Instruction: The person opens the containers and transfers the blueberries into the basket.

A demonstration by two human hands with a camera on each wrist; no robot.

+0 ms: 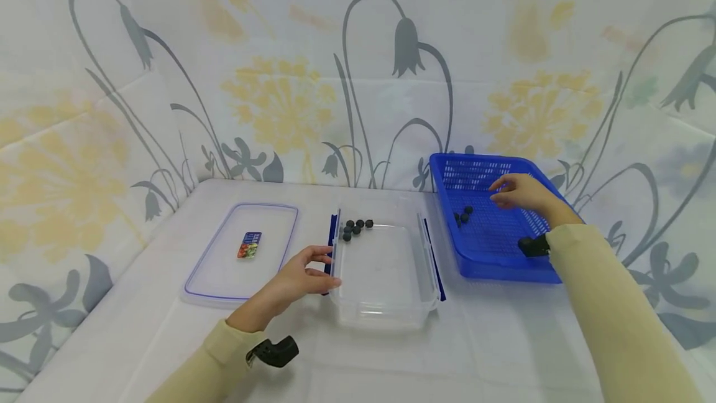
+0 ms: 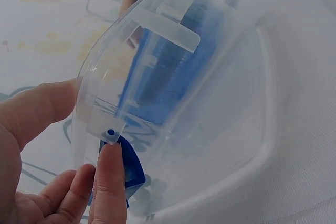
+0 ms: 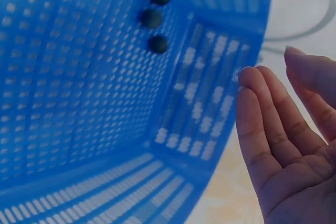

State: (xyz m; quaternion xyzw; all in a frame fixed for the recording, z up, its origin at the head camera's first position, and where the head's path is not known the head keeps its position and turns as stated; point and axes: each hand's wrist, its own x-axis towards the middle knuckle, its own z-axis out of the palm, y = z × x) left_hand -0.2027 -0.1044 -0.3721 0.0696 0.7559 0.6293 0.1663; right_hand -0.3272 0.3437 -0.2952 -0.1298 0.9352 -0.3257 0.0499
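A clear plastic box (image 1: 383, 266) with blue side latches stands lidless on the table. In its far left corner lie several small dark round berries (image 1: 357, 230), like blueberries. My left hand (image 1: 293, 277) holds the box's left side, thumb at the rim and fingertips by the blue latch (image 2: 135, 169). Over the blue mesh basket (image 1: 467, 257), my right hand (image 1: 523, 194) hovers with loosely bent fingers and nothing in them. A few more dark berries (image 3: 152, 18) lie in the basket along its left wall, apart from that hand.
Left of the box, a clear lid (image 1: 215, 272) with a blue-edged seal and a fruit sticker (image 1: 249, 245) lies flat. White cloth (image 1: 358, 365) covers the table, and a flower-printed curtain (image 1: 386, 117) hangs behind. The basket stands close to the box's right side.
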